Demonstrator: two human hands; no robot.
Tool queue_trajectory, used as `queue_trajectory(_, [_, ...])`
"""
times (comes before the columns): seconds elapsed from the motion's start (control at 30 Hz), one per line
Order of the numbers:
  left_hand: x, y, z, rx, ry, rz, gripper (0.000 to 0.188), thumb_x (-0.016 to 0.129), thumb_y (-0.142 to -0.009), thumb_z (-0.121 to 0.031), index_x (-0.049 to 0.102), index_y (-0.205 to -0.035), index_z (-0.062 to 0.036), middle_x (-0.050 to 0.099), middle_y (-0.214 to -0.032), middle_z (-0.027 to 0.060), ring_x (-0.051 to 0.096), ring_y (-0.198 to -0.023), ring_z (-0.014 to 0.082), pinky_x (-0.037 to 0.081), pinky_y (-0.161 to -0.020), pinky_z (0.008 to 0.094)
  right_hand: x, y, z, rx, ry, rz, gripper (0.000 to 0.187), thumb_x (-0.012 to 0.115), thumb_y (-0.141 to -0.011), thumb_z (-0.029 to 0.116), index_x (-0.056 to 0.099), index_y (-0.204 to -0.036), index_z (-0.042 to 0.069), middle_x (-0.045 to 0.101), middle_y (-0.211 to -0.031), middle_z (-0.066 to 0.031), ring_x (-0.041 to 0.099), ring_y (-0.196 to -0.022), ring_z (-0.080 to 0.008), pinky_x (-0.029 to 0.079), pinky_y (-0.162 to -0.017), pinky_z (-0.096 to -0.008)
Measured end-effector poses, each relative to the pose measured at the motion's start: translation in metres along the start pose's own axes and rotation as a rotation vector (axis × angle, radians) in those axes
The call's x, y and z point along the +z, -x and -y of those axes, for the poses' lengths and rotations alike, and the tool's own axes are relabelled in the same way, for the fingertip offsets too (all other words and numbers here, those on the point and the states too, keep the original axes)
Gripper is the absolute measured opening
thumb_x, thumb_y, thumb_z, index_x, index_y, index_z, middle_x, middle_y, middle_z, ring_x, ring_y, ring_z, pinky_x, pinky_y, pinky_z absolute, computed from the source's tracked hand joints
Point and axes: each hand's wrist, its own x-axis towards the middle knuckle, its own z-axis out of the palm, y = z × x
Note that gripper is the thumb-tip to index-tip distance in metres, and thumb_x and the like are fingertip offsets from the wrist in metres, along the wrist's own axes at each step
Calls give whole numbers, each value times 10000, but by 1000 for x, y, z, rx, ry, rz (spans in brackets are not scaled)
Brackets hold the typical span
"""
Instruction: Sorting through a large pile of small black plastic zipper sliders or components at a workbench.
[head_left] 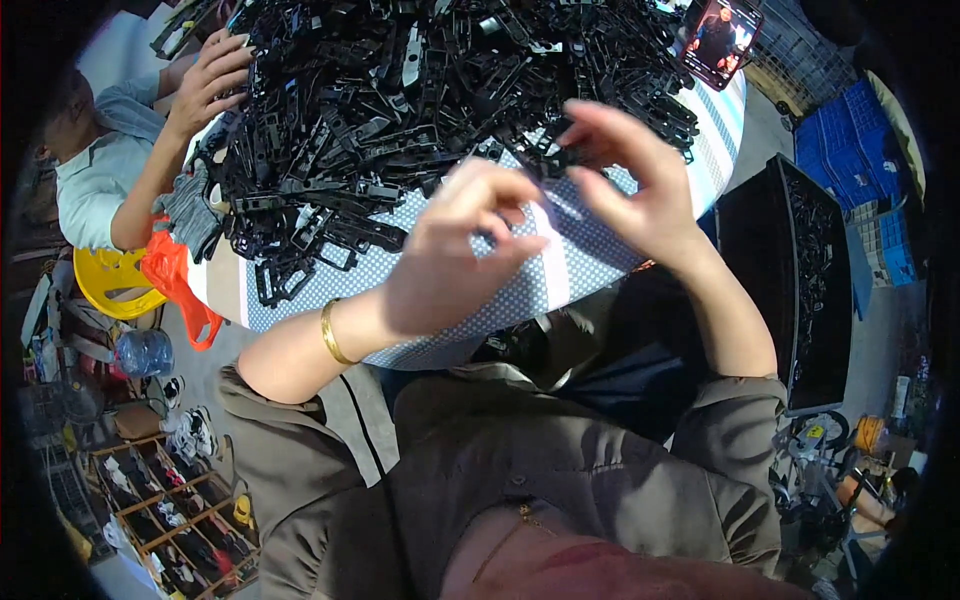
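Note:
Both of my hands hover above the near edge of a round table, slightly blurred by motion. My left hand [465,240], with a gold bangle [332,332] at its wrist, has curled fingers and a gap between thumb and forefinger; nothing shows in it. To its right, my right hand [640,185] has thumb and forefinger spread apart. Dark parts show in that gap, but whether they touch the hand is unclear. Beyond both hands spreads a large heap of black plastic parts [380,150], long and frame-shaped. Beneath lies a blue-and-white patterned tablecloth [510,270].
Across on the left, another person's hand [210,85] touches the heap's edge. A phone [720,40] stands at the table's far right. On the right is a black bin [760,280] with dark parts inside. A yellow stool [100,290] and red plastic bag [170,270] are at left.

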Motion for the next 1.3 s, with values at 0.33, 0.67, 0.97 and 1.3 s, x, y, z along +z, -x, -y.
queue_trajectory(0.33, [-16,-8,2,-595,799,-113,373,538,-881,-150,476,-1190,49,593,-823,85,566,-643,96,475,-585,212,-4,-12,-7,185,-380,19,343,565,-814,3,535,-1156,5,616,-1024,-97,582,-949,-167,458,-839,-273])
queue_trajectory(0.67, [-10,-7,4,-685,589,102,261,518,-892,-153,585,-1085,10,551,-690,-7,471,-560,34,387,-516,172,5,-16,-30,-399,702,108,331,649,-640,-3,641,-958,87,639,-899,-42,574,-856,-211,425,-737,-333])
queue_trajectory(0.97, [-8,-4,14,-649,653,1,250,476,-916,-157,588,-1073,1,537,-661,-12,464,-545,26,384,-500,163,20,-1,8,-219,71,59,253,704,-692,18,634,-934,8,653,-869,-116,643,-758,-211,509,-659,-276])
queue_trajectory(1.3, [-5,-2,16,-498,734,-294,241,510,-894,-131,572,-1066,25,587,-733,48,546,-593,70,447,-556,184,21,1,8,-386,184,68,255,711,-677,61,618,-907,0,638,-967,-134,604,-860,-274,485,-724,-339])
